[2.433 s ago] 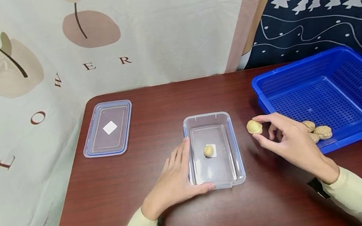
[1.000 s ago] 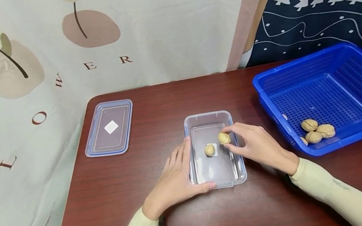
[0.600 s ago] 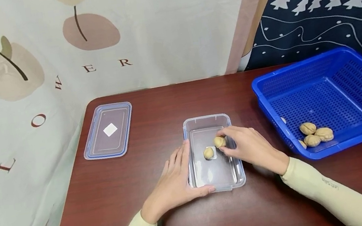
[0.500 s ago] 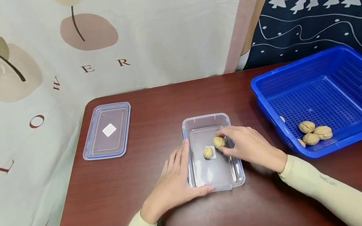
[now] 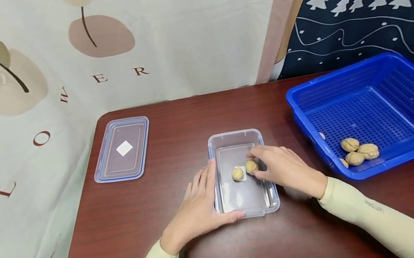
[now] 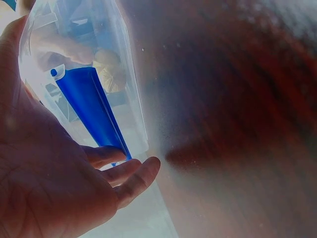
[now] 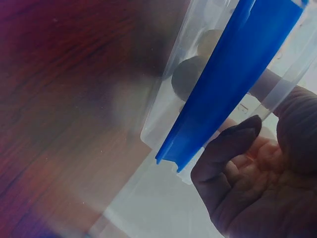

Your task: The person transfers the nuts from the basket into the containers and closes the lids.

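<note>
A clear plastic container with blue side clips stands on the table. My left hand rests along its left side, fingers straight, thumb on the near rim. In the left wrist view, those fingertips lie by the blue clip. Inside, one walnut sits at the middle, beside a white label. A second walnut lies to its right on the container's floor. My right hand reaches over the right wall, thumb and index finger spread around this walnut, with a gap above it. Its other fingers are hidden in the head view.
A blue perforated basket stands at the right, with several walnuts in its near left corner. The container's lid, with a white square label, lies at the table's far left. Printed cloths hang behind the table.
My right hand has carried a walnut from beside the basket into the container, lowered it and loosened its fingertips from it. My left hand has stayed against the container.
</note>
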A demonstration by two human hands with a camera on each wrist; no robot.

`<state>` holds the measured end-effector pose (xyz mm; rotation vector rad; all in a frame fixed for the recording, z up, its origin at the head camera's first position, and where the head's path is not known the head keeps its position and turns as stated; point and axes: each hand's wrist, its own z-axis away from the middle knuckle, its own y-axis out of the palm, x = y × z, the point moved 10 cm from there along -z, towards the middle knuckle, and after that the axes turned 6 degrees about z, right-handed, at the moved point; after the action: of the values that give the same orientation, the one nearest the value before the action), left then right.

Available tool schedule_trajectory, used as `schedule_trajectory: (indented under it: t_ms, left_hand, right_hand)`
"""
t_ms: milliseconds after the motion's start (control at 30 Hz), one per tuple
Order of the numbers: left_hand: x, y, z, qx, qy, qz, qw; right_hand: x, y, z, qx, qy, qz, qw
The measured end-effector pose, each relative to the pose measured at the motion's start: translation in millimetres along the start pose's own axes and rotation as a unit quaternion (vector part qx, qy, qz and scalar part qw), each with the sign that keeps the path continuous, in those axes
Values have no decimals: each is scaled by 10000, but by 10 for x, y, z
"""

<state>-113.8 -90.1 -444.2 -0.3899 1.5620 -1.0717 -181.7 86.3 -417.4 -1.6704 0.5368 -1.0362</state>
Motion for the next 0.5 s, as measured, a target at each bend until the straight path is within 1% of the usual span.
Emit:
schedule_trajectory:
  t_ms: [200, 300, 500]
  left_hand:
    - [-7, -13, 0, -33, 51, -30, 10000]
    - [-11, -14, -1, -60, 100, -42, 9999]
    - [-6, -17, 3, -83, 121, -56, 9999]
  right_hand:
    - [19, -92, 87, -359, -177, -57, 9992]
    - [9, -148, 115, -499, -186, -98, 9985]
    - [-13, -257, 192, -619, -117, -212, 9978]
